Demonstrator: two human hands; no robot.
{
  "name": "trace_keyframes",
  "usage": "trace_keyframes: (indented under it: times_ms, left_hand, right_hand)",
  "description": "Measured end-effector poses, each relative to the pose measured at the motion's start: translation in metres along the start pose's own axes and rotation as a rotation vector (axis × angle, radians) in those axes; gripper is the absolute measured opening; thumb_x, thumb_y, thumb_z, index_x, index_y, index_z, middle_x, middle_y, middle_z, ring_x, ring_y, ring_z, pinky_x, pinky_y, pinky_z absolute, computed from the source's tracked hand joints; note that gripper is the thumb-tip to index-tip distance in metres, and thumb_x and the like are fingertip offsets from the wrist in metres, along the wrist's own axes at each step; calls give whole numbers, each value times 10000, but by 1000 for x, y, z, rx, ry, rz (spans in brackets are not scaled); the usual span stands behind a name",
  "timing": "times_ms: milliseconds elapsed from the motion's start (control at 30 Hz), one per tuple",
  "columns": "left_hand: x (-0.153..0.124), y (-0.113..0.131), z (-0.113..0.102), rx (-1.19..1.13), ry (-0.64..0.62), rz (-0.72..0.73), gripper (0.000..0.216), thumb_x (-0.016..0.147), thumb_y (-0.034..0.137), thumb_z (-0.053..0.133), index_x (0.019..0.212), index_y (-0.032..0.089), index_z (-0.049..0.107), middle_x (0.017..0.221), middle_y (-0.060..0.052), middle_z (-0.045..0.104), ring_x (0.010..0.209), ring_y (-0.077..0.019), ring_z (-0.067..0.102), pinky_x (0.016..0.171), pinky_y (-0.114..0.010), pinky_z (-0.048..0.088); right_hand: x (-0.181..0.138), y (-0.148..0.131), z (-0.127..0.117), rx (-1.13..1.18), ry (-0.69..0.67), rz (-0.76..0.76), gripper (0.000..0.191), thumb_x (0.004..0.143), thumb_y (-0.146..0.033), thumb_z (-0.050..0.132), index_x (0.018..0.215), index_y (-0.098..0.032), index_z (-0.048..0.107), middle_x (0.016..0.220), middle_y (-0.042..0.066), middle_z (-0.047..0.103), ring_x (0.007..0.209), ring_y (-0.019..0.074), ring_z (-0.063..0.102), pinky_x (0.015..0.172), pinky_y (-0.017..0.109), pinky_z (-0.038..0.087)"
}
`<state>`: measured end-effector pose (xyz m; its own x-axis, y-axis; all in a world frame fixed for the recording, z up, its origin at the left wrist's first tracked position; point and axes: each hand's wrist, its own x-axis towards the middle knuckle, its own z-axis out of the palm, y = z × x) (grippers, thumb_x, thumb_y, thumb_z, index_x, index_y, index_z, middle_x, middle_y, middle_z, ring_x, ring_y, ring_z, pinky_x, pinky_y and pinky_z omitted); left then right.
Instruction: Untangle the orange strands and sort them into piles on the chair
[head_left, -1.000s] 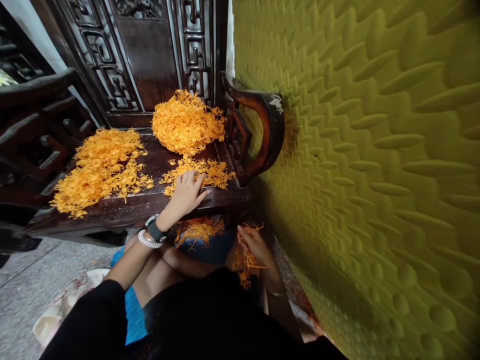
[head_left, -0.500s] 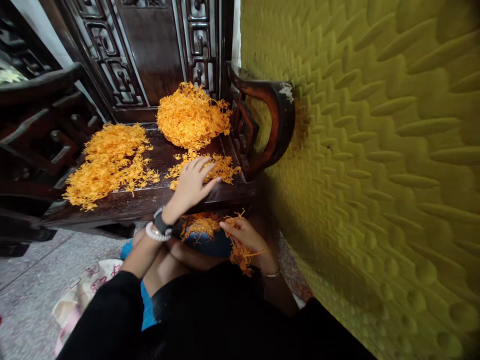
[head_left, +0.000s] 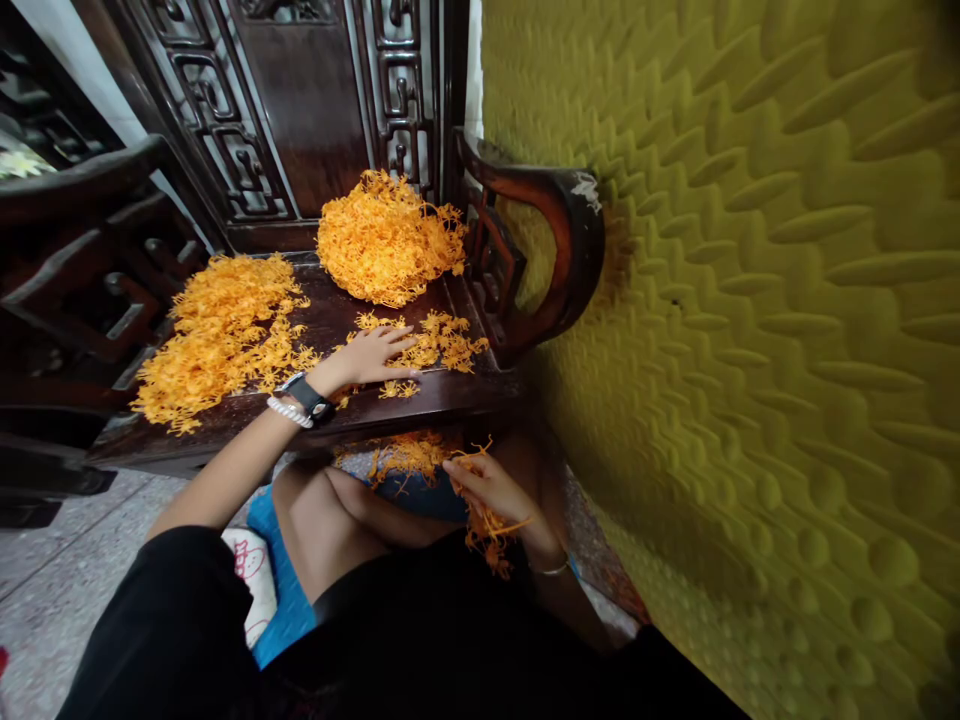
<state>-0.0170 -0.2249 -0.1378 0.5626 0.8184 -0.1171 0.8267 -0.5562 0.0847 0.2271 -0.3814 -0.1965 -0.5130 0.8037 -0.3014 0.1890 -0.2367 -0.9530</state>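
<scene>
My left hand (head_left: 371,357), with a watch (head_left: 307,395) and a white bracelet at the wrist, lies palm down with fingers spread at the chair seat's front. Under and beyond its fingers are scattered small orange spider-shaped pieces (head_left: 450,342). Low over my lap, my right hand (head_left: 491,490) is closed around a bunch of thin-legged orange pieces (head_left: 491,545), some hanging below the palm. Beneath the seat edge, more orange pieces (head_left: 409,458) lie on something blue by my knees. A round heap (head_left: 390,240) stands at the seat's back, and a wider pile (head_left: 225,330) covers its left side.
The dark carved wooden chair (head_left: 300,130) has a curved armrest (head_left: 581,240) on the right, close to a yellow-green embossed sheet (head_left: 735,300). A white cloth item with red drawings (head_left: 255,580) is at lower left, above the speckled floor (head_left: 82,560).
My left hand has come down and left onto the seat among the scattered pieces, its fingers now pointing right. My right hand keeps its bunch nearly in place. The view has shifted slightly.
</scene>
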Motion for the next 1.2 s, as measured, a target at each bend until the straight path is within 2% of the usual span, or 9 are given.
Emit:
trace_keyframes:
  times_ms: [167,300,533,667,800,933,1000,1100,1200]
  left_hand:
    - [-24,-21,1,61,24,-78,598,921,619,319,1442,332,387,1532,-39,359,1388,-329,299,1113,-628,39]
    - [-44,-55,14,120,72,-161,502,984,443,245,1455,317,365,1522,-32,379,1371,-284,330,1125,-575,105]
    - [-86,-111,21,66,203,-332,522,960,513,250,1361,315,520,1506,-33,405,1417,-344,237,1119,-601,95]
    - [-88,-96,-9,-57,378,-366,570,959,548,207,1318,294,569,1540,-18,341,1441,-356,166,1129,-605,98]
    - [-98,-41,-16,-75,492,-207,498,964,507,289,1317,276,554,1507,-20,396,1425,-280,242,1148,-546,174]
    - [-125,24,56,-104,527,-205,432,925,432,433,1245,186,589,1432,-113,478,1350,-266,380,1130,-482,276]
    - [-139,45,107,-173,332,-264,308,908,374,452,1037,211,680,1284,-109,603,1232,-272,499,1078,-462,355]
    - [-149,54,165,-191,146,-454,278,918,257,422,992,215,687,1236,-125,620,1176,-287,528,1029,-464,394]
    - [-140,43,189,-181,83,-580,285,938,208,412,1097,144,640,1217,-176,597,1155,-292,530,993,-469,421]
  right_hand:
    - [1,3,-3,5,2,26,545,768,-689,536,580,-181,472,391,-82,355,318,40,299,328,190,196]
    - [-1,5,-6,9,31,33,556,770,-700,521,583,-178,483,390,-83,348,319,37,283,329,189,193]
    - [-1,9,-11,8,44,34,573,755,-725,523,581,-179,503,371,-81,353,313,51,318,329,193,241]
    - [-2,12,-14,16,57,32,572,748,-729,527,578,-184,496,357,-87,345,299,49,304,326,192,238]
    - [-3,18,-17,50,105,38,558,756,-713,529,582,-184,496,356,-90,337,297,46,298,327,189,235]
    - [-2,22,-18,65,113,35,561,754,-720,520,574,-190,481,346,-92,321,286,46,286,322,193,226]
    - [0,22,-19,63,112,34,551,764,-707,522,578,-191,479,347,-90,323,290,46,286,328,192,226]
    - [1,22,-19,59,108,37,538,769,-687,537,576,-189,483,354,-85,333,303,47,294,340,192,245]
    - [1,23,-17,49,93,49,535,769,-683,542,574,-188,487,361,-79,341,309,51,302,342,196,246]
